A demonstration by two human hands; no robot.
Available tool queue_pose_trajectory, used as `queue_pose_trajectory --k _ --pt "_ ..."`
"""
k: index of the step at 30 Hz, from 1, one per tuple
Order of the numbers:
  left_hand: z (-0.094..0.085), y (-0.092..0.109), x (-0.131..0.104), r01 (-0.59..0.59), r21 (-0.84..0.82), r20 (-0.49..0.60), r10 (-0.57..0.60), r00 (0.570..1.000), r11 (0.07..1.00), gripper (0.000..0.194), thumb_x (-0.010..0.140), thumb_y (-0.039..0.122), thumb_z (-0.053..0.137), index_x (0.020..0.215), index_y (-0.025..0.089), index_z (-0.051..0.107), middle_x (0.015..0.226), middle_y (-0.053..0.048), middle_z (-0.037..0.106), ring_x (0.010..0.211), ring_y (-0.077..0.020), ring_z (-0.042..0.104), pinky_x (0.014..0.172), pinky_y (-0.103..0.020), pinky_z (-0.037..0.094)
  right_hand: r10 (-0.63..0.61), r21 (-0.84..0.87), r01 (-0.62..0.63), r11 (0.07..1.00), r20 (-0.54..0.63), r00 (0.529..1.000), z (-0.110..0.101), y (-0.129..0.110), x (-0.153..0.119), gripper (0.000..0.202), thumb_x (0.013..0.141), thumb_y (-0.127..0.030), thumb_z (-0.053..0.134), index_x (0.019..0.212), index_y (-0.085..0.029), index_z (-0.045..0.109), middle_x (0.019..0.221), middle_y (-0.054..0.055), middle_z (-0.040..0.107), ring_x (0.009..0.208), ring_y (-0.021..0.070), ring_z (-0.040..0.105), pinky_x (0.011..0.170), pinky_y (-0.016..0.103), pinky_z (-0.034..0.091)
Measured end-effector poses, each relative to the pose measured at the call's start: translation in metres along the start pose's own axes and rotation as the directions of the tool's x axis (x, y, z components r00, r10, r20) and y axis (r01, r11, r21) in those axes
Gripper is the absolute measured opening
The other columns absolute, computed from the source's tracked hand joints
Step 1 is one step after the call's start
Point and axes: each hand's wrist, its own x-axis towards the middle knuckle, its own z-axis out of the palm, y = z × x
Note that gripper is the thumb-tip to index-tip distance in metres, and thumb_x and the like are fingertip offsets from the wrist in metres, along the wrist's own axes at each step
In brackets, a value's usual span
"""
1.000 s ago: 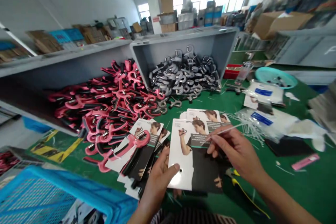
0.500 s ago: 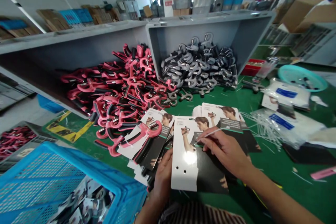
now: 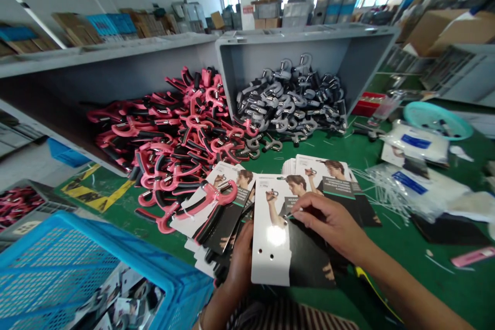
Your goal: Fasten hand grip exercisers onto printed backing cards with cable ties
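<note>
A printed card (image 3: 270,268) with small punched holes faces up at the front centre. My left hand (image 3: 240,263) is at its left edge, the fingers mostly hidden behind it; something dark and grey shows beside them. Over the card's middle, my right hand (image 3: 328,219) pinches a thin white tie (image 3: 291,215), its end at a hole. Just left, a pink-and-black hand grip (image 3: 216,198) lies on another card (image 3: 228,227). Behind my right hand is a stack of cards (image 3: 328,178).
Pink grips (image 3: 185,134) spill from a grey crate at left; grey grips (image 3: 286,103) fill another behind. A blue basket (image 3: 185,278) stands front left. At right lie white ties (image 3: 390,198), plastic bags (image 3: 417,142), a turquoise dish (image 3: 436,113) and a pink cutter (image 3: 472,257).
My right hand has moved slightly down and left, bringing the tie's end to the hole, and its fingers have drawn closer together. The view has shifted slightly.
</note>
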Motion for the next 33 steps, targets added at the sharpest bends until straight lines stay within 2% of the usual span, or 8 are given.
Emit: queue_pose_trajectory --k 4,7,9,12,14,20,26,33 --pt "-0.020 0.009 -0.023 -0.090 0.016 0.311 0.081 0.947 0.996 0.027 0.090 0.027 0.060 0.113 0.019 0.072 0.124 -0.013 0.066 0.115 -0.0288 0.061 0.100 -0.042 0.048 -0.006 -0.069 0.009 0.998 0.045 0.999 0.001 0.000 0.001 0.013 0.096 -0.029 0.055 0.093 -0.023 0.067 0.093 0.002 0.070 0.086 0.0170 0.063 0.079 0.028 0.046" --pt "-0.023 0.017 -0.026 -0.047 -0.007 0.376 0.046 0.926 0.999 0.026 0.093 0.027 0.057 0.112 0.020 0.073 0.121 -0.012 0.067 0.111 -0.0271 0.061 0.097 -0.040 0.049 -0.010 -0.116 0.015 0.993 0.044 0.999 0.005 -0.001 0.002 0.013 0.097 -0.029 0.055 0.095 -0.024 0.066 0.093 0.002 0.070 0.086 0.0174 0.063 0.078 0.029 0.045" --pt "-0.020 0.019 -0.022 -0.057 0.009 0.327 0.051 0.944 0.998 0.023 0.092 0.027 0.058 0.106 0.019 0.075 0.115 -0.011 0.068 0.104 -0.0256 0.063 0.091 -0.036 0.051 -0.012 -0.137 0.018 0.990 0.041 0.999 0.006 -0.001 0.002 0.013 0.097 -0.029 0.055 0.095 -0.024 0.066 0.094 0.002 0.070 0.086 0.0173 0.063 0.078 0.028 0.045" --pt "-0.010 0.026 -0.011 -0.127 0.067 0.117 0.119 0.986 0.990 0.019 0.090 0.026 0.060 0.093 0.019 0.077 0.106 -0.010 0.067 0.095 -0.0231 0.063 0.082 -0.031 0.051 -0.016 -0.139 0.021 0.990 0.030 0.999 0.007 -0.003 0.001 0.012 0.097 -0.029 0.055 0.096 -0.024 0.065 0.094 0.001 0.069 0.087 0.0169 0.062 0.079 0.028 0.044" --pt "-0.004 0.037 -0.003 -0.189 0.086 0.017 0.189 0.982 0.978 0.017 0.089 0.024 0.061 0.094 0.020 0.077 0.107 -0.009 0.066 0.098 -0.0230 0.062 0.084 -0.031 0.050 -0.015 -0.098 0.015 0.995 0.002 1.000 0.006 -0.003 -0.001 0.012 0.097 -0.030 0.054 0.096 -0.024 0.065 0.095 0.001 0.068 0.088 0.0171 0.062 0.080 0.028 0.044" --pt "0.007 0.077 0.022 -0.339 0.146 0.169 0.315 0.934 0.929 0.021 0.090 0.019 0.056 0.098 0.019 0.075 0.096 -0.009 0.070 0.089 -0.0210 0.062 0.085 -0.033 0.050 0.110 0.170 -0.093 0.981 -0.089 0.990 0.000 0.002 -0.007 0.019 0.096 -0.040 0.055 0.099 -0.023 0.063 0.084 0.001 0.063 0.072 0.0159 0.056 0.064 0.026 0.043" --pt "0.013 0.065 0.034 -0.053 -0.010 0.147 0.054 0.988 0.999 0.017 0.080 0.029 0.063 0.076 0.014 0.069 0.067 -0.004 0.067 0.066 -0.0181 0.059 0.065 -0.029 0.052 0.004 0.073 0.004 0.997 -0.106 0.994 0.001 0.000 -0.007 0.011 0.096 -0.031 0.055 0.096 -0.023 0.063 0.090 0.000 0.065 0.082 0.0161 0.059 0.076 0.028 0.043" --pt "0.013 0.069 0.030 0.005 -0.111 0.026 -0.002 1.000 0.994 0.013 0.070 0.023 0.067 0.060 0.017 0.063 0.059 -0.001 0.063 0.060 -0.0165 0.055 0.059 -0.028 0.050 -0.189 -0.010 0.189 0.982 -0.112 0.976 0.006 0.001 -0.010 0.013 0.099 -0.020 0.048 0.105 -0.023 0.059 0.100 0.003 0.065 0.093 0.0172 0.059 0.084 0.030 0.045"
